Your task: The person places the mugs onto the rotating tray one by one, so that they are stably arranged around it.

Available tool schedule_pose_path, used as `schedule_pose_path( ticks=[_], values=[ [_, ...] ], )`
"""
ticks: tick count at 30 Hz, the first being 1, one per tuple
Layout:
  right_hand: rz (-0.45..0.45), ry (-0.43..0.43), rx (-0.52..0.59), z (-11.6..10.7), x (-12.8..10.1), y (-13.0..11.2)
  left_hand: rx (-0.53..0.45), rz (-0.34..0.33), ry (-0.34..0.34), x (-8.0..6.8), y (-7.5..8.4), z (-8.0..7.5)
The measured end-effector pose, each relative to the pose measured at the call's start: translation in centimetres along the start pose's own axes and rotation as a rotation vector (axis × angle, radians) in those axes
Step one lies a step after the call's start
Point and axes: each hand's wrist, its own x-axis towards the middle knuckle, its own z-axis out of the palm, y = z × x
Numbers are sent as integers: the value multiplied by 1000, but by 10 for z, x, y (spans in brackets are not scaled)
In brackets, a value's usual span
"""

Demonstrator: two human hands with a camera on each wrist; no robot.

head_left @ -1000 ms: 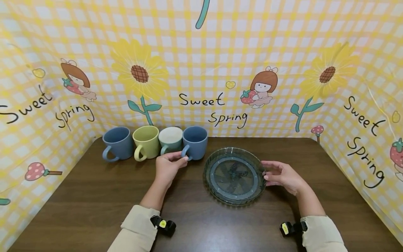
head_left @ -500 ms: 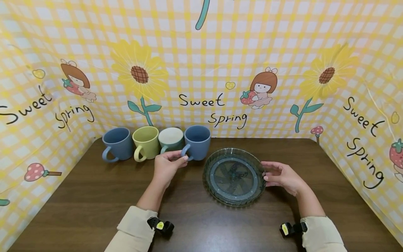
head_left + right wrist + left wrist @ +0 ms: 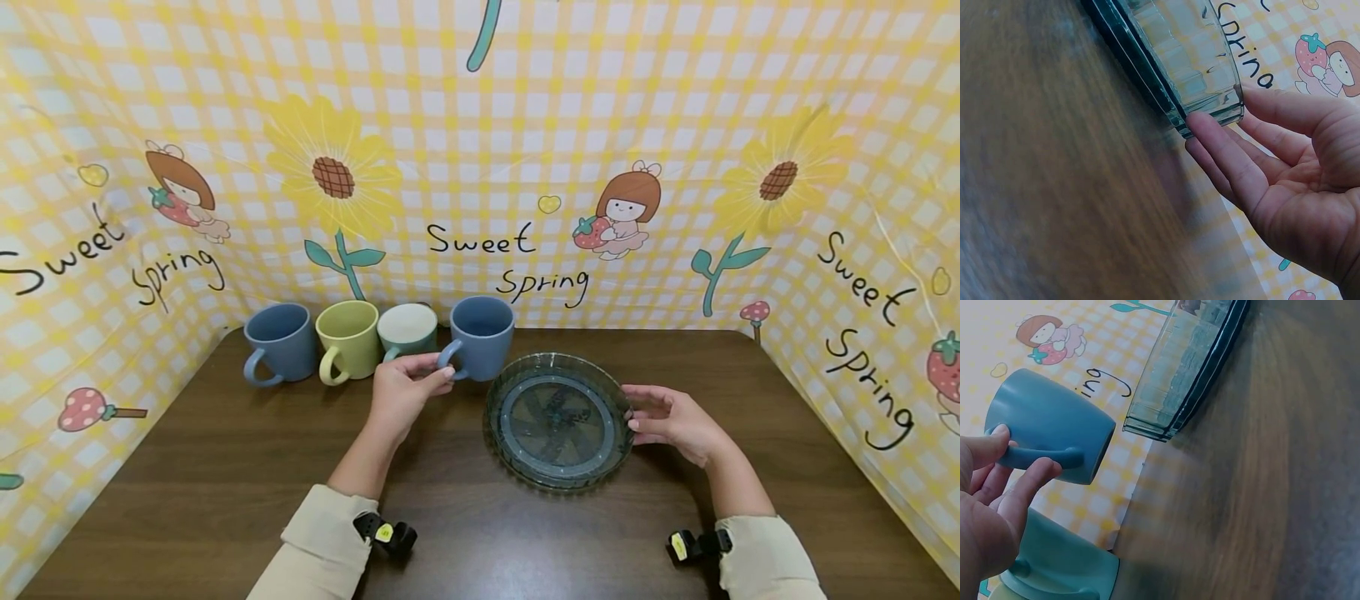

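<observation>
A yellow gingham backdrop printed with sunflowers and "Sweet Spring" stands around a dark wooden worktop (image 3: 225,467). The left hand (image 3: 401,392), forearm reaching toward 12 o'clock, pinches the handle of a blue mug (image 3: 482,336) between thumb and fingers; the mug sits upright, raised a little above its neighbours, at 10 o'clock from a clear ribbed glass plate (image 3: 558,419). To the mug's 9 o'clock stand a teal mug (image 3: 407,331), a yellow-green mug (image 3: 348,337) and another blue mug (image 3: 281,341) in a row along the backdrop. The right hand (image 3: 671,419) lies with fingers straight, their tips touching the plate's rim at 3 o'clock, gripping nothing.
</observation>
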Motion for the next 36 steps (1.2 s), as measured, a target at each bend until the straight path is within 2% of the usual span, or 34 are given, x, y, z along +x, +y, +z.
schedule_pose_path(
  ticks=[14, 27, 36],
  values=[
    [7, 4, -8, 0, -1, 0, -2, -23, -57, 7, 6, 9],
    [3, 2, -6, 1, 0, 0, -20, -62, -68, 9, 10, 18],
    [-1, 1, -6, 1, 0, 0, -25, -71, -102, 12, 10, 21]
  ],
)
